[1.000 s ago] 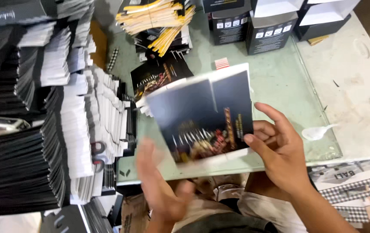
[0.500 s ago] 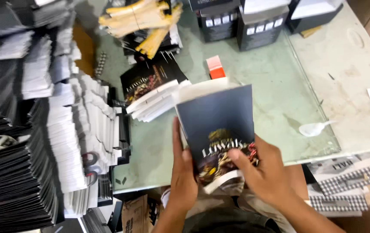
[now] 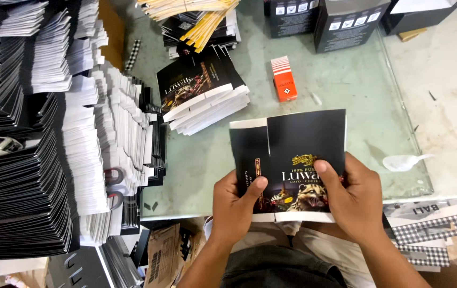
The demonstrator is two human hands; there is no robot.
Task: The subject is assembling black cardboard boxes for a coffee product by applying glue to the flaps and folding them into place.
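Flat black carton blank (image 3: 292, 154), printed face up, held by both hands over the near edge of a glass-topped table (image 3: 346, 90). Left hand (image 3: 234, 205) grips the blank's lower left part, thumb pressed on the printed face beside a vertical fold line, fingers hidden beneath. Right hand (image 3: 354, 200) grips the lower right part, thumb laid across the printed face, fingers likewise underneath. The blank shows a narrow side panel at left, a wide front panel at right, and white flaps along the bottom edge and at the top left corner. On the table, behind and to the left of the blank: a fanned stack of similar blanks (image 3: 202, 96), black faces up, white edges showing. Just right of that stack: a small orange box (image 3: 284, 80) lying flat. Farther back: a bundle of yellow-and-white sheets (image 3: 191, 13) and several upright black boxes (image 3: 319, 18). At the table's right edge: a white plastic spoon (image 3: 404, 161). Along the left side: tall leaning piles of folded black-and-white cartons (image 3: 31, 144), well apart from both hands.
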